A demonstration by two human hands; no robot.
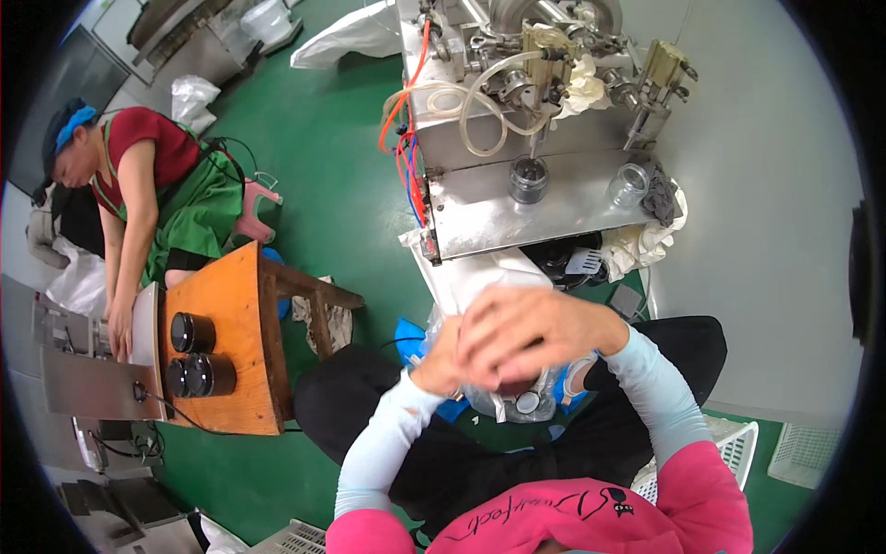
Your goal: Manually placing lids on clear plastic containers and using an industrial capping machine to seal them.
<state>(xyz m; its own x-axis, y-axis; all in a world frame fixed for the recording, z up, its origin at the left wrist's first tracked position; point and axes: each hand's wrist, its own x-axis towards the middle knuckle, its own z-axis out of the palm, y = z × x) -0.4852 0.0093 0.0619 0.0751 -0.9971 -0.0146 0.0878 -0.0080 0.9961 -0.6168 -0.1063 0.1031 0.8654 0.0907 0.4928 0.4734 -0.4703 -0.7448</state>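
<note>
My right hand [536,336] is blurred, its fingers curled over my left hand [443,360] above my lap. Something dark and reddish shows just under the fingers, but what it is and whether it is held cannot be told. Beyond the hands, on the steel tray of a filling machine [477,215], an open glass jar [529,181] with dark contents stands under a nozzle. An empty-looking glass jar [628,185] stands to its right, beside a dark grey cloth [660,195]. Several dark jars with black lids [211,374] stand on the wooden bench at the left.
A co-worker [149,173] in a green apron leans over a metal device left of the wooden bench [242,332]. Below my hands are a clear plastic bag and a small white-rimmed round lid [527,402]. White plastic crates [737,447] stand at the lower right. Orange and blue hoses hang beside the machine.
</note>
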